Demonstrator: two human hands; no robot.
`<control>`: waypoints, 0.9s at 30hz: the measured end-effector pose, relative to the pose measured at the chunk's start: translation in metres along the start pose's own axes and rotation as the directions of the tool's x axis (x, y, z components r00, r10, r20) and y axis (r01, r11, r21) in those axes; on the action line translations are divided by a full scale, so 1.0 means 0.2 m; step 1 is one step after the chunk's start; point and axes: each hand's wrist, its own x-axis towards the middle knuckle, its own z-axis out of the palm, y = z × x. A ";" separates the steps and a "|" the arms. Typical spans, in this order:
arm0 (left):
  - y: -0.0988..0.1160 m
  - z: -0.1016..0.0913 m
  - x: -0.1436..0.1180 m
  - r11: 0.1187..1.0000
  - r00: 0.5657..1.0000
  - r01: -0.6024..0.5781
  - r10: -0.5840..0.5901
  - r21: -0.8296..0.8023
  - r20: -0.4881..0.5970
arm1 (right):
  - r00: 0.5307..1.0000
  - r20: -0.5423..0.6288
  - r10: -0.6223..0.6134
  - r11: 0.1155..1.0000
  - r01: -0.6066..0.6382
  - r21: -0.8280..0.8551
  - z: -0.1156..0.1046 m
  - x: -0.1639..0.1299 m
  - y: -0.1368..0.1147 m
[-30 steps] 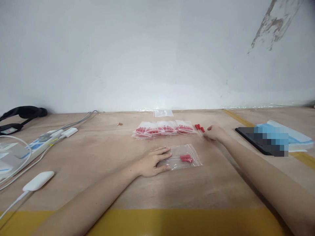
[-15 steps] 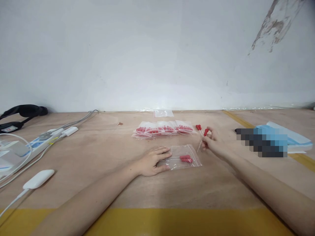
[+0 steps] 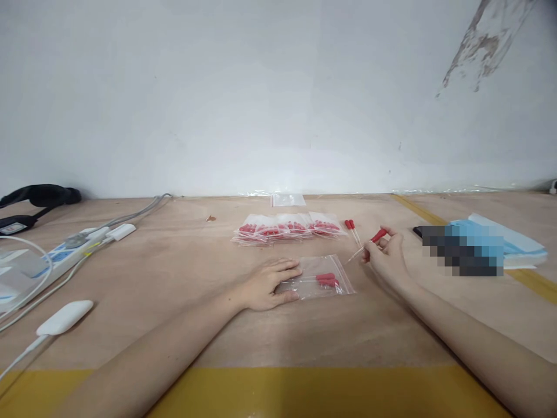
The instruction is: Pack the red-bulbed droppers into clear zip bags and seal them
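My left hand [image 3: 273, 284] lies with fingers spread on the left end of a clear zip bag [image 3: 308, 266], holding it flat against the table. Inside that bag are red-bulbed droppers [image 3: 327, 280], their thin stems running left under my fingers. Between thumb and fingers of my right hand [image 3: 385, 255] is a dropper with a red bulb [image 3: 378, 235]. Its slender clear stem slants down and left, its tip near the bag's right-hand zip edge. Just beyond, two loose droppers [image 3: 350, 224] lie side by side on the table.
Several filled bags [image 3: 287, 227] overlap in a row farther back. Behind them lies another zip bag [image 3: 289, 200] by the wall. A power strip [image 3: 65, 253] with cables is at left, near a black strap [image 3: 43, 195]. Blue masks [image 3: 517, 241] and a blurred dark object [image 3: 461, 249] are at right.
My right hand has drawn slightly right, tilting the dropper so its stem lies flatter and its bulb points right. My left hand stays on the bag.
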 end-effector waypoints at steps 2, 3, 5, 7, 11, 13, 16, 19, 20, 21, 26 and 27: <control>0.00 0.00 0.00 1.000 1.000 0.000 0.000 0.005 0.002 | 0.999 0.005 0.053 0.998 -0.053 0.028 0.00 0.00 0.00; 0.00 0.00 0.00 1.000 1.000 0.000 0.000 0.008 0.003 | 0.996 0.021 0.086 0.995 -0.087 0.056 0.02 -0.01 0.00; 0.00 0.00 0.00 1.000 1.000 -0.001 0.001 0.013 0.004 | 0.984 0.072 0.161 0.977 -0.169 0.132 0.05 -0.03 -0.01; 0.00 0.00 0.00 1.000 1.000 -0.006 0.006 0.013 0.000 | 0.960 0.148 0.237 0.943 -0.264 0.201 0.08 -0.07 -0.02; 0.01 -0.01 0.00 1.000 1.000 -0.019 0.019 0.005 -0.022 | 0.897 0.312 0.312 0.884 -0.395 0.250 0.09 -0.10 -0.03; 0.01 -0.01 0.00 1.000 0.999 -0.024 0.024 0.000 -0.038 | 0.865 0.399 0.304 0.886 -0.411 0.216 0.07 -0.09 -0.03; 0.01 -0.01 0.00 1.000 0.999 -0.029 0.029 -0.008 -0.045 | 0.780 0.552 0.296 0.918 -0.392 0.062 0.02 -0.07 -0.03; 0.01 -0.01 0.00 0.999 0.999 -0.035 0.035 -0.006 -0.034 | 0.694 0.643 0.323 0.938 -0.327 -0.119 0.00 -0.05 -0.03; 0.01 -0.01 0.00 0.999 0.999 -0.036 0.036 -0.003 -0.031 | 0.681 0.651 0.335 0.938 -0.307 -0.162 0.01 -0.05 -0.04; 0.01 -0.01 0.00 0.999 0.999 -0.035 0.035 0.000 -0.030 | 0.674 0.657 0.339 0.938 -0.295 -0.181 0.02 -0.06 -0.04; 0.01 0.00 0.00 1.000 0.999 -0.030 0.030 -0.001 -0.040 | 0.657 0.708 0.259 0.951 -0.303 -0.067 0.09 -0.11 -0.05; 0.00 0.00 0.00 0.999 0.998 -0.030 0.030 -0.009 -0.051 | 0.649 0.716 0.258 0.956 -0.279 -0.092 0.09 -0.11 -0.06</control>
